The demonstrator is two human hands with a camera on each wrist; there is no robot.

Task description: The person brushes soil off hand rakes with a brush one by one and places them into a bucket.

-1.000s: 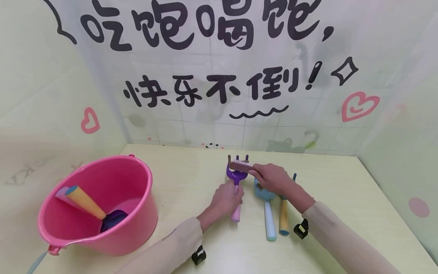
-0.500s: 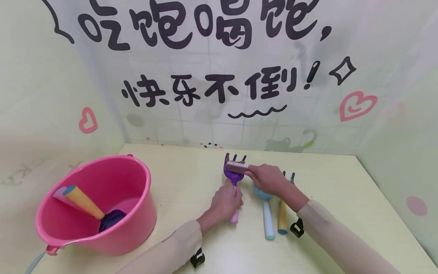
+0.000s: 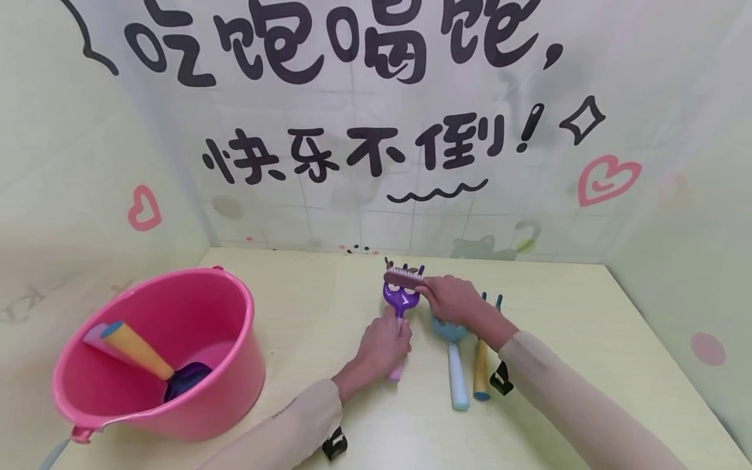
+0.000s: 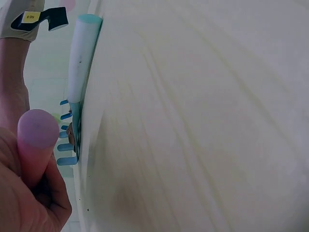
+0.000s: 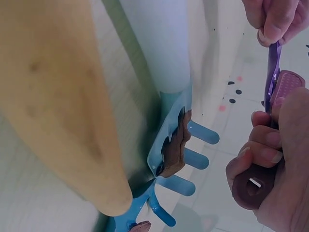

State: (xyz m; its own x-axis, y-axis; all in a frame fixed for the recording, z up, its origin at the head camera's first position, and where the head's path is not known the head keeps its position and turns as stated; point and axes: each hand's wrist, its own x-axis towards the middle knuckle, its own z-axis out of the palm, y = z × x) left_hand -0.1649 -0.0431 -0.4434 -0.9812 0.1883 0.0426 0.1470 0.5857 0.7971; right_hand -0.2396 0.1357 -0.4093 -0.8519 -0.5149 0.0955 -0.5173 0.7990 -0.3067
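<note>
My left hand (image 3: 380, 344) grips the pink handle of a small purple hand rake (image 3: 401, 299), held tines away from me. The handle's rounded end (image 4: 37, 128) shows in the left wrist view. My right hand (image 3: 457, 300) holds a mauve-brown brush (image 3: 402, 279) with pale bristles, laid across the rake's tines. In the right wrist view, the fingers curl round the brush handle (image 5: 253, 188), which has a hole in its end. Brown residue (image 3: 389, 263) shows by the tine tips. Just right of my left hand lies a light-blue hand rake (image 3: 449, 331) with brown clumps (image 5: 176, 147) on it.
A yellow-handled rake (image 3: 481, 372) lies beside the light-blue one, partly under my right arm. At the left stands a pink bucket (image 3: 254, 359) with a yellow-handled tool (image 3: 138, 349) and a pink-handled tool (image 3: 94, 336) inside. A printed sheet (image 3: 352, 222) hangs behind the table.
The brush has moved up the purple rake toward the tine tips, uncovering more of its head. My left hand keeps its grip on the handle. The head view has shifted slightly.
</note>
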